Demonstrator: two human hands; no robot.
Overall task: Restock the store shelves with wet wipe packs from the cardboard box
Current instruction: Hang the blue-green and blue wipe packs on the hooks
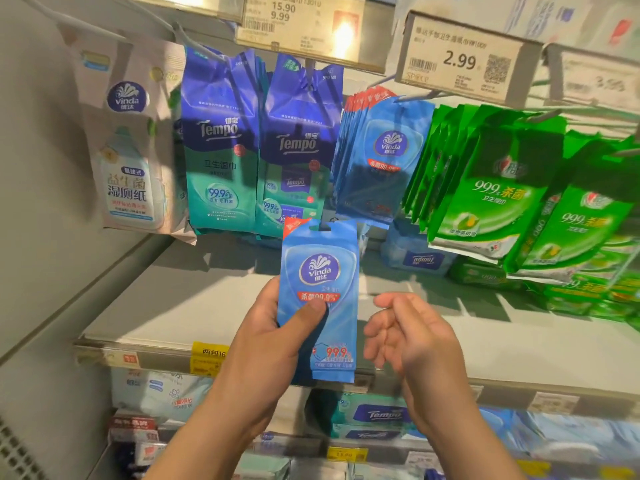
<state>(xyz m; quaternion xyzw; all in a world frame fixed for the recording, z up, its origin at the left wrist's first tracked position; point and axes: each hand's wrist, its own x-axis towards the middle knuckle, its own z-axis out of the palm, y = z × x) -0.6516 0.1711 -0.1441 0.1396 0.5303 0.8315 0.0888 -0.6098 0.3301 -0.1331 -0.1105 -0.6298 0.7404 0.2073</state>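
Note:
My left hand (273, 336) grips a blue Vinda wet wipe pack (320, 268) upright in front of the shelf, thumb across its front. The pack's hang hole sits just below a hanging row of the same blue Vinda packs (379, 161) on a peg. My right hand (412, 336) hovers just right of the pack with its fingers loosely spread and holds nothing. The cardboard box is out of view.
Tempo packs (221, 143) hang to the left, green packs (491, 188) to the right, and a white Vinda bag (128, 143) at far left. Price tags (460, 60) jut out overhead. A grey shelf (194, 306) below carries flat packs at its right.

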